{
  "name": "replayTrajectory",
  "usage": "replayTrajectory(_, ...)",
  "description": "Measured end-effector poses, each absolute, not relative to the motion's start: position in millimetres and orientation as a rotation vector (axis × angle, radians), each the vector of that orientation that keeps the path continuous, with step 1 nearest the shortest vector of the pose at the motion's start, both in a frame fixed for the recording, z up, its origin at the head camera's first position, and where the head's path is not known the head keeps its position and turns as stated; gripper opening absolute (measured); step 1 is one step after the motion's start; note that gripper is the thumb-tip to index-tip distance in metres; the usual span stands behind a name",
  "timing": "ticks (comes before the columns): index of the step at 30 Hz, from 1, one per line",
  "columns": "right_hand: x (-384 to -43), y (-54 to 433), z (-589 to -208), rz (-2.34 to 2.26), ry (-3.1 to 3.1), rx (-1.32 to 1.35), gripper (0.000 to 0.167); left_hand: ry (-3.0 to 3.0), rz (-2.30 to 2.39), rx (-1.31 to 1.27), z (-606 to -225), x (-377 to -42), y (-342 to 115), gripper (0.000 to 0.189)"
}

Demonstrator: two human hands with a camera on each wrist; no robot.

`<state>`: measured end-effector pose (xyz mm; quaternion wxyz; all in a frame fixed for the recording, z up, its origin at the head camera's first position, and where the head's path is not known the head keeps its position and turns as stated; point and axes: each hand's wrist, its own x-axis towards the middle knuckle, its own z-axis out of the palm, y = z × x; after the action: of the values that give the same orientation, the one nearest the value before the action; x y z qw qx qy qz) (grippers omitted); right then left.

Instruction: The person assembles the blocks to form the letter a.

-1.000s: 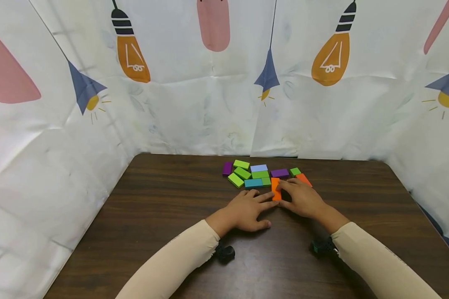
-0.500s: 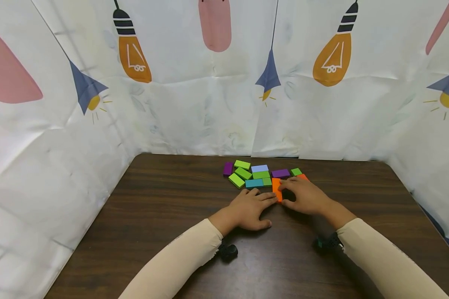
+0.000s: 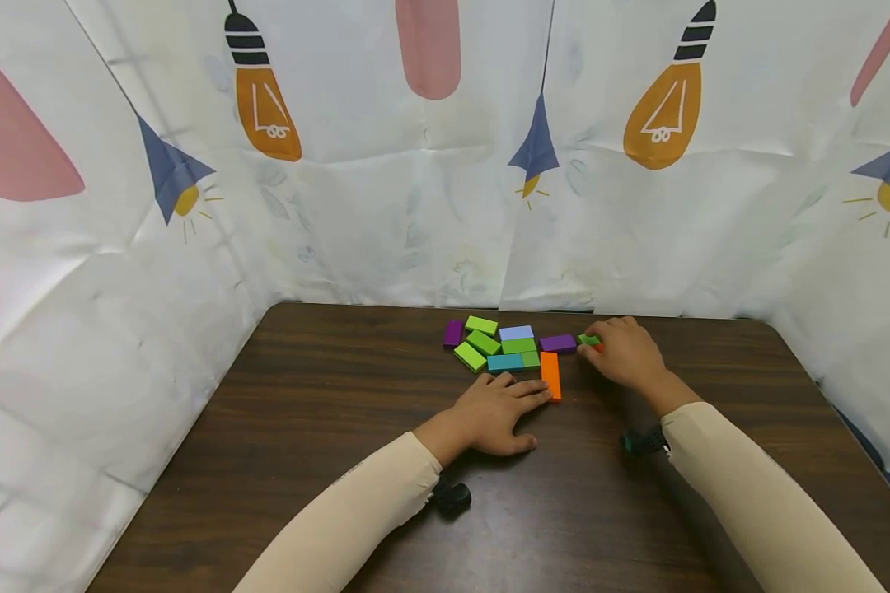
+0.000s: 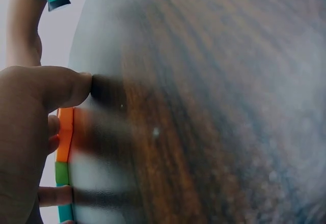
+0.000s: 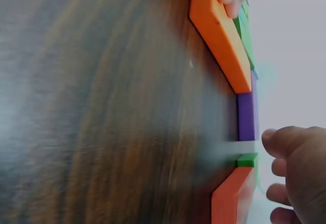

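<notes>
An orange block (image 3: 551,375) is touched by a spread left hand (image 3: 494,415); to its right, a red block (image 5: 230,199) is seemingly reached for by an unclosed right hand (image 3: 627,354), a pinch apparently needed.

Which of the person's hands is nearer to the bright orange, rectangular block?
The left hand: it touches the near end of the bright orange, rectangular block. The right hand is farther right, beside the small green block.
</notes>
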<state>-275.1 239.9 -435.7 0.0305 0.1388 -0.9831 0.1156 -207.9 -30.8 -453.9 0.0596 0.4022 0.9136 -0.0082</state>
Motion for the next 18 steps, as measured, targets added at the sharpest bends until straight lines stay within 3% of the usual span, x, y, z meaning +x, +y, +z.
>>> replayTrajectory(18, -290.8, 237.6, -440.2, 0.332, -3.129, 0.279, 0.042, 2.739, -0.044, 1.218, -455.3, -209.4, -32.1, 0.077)
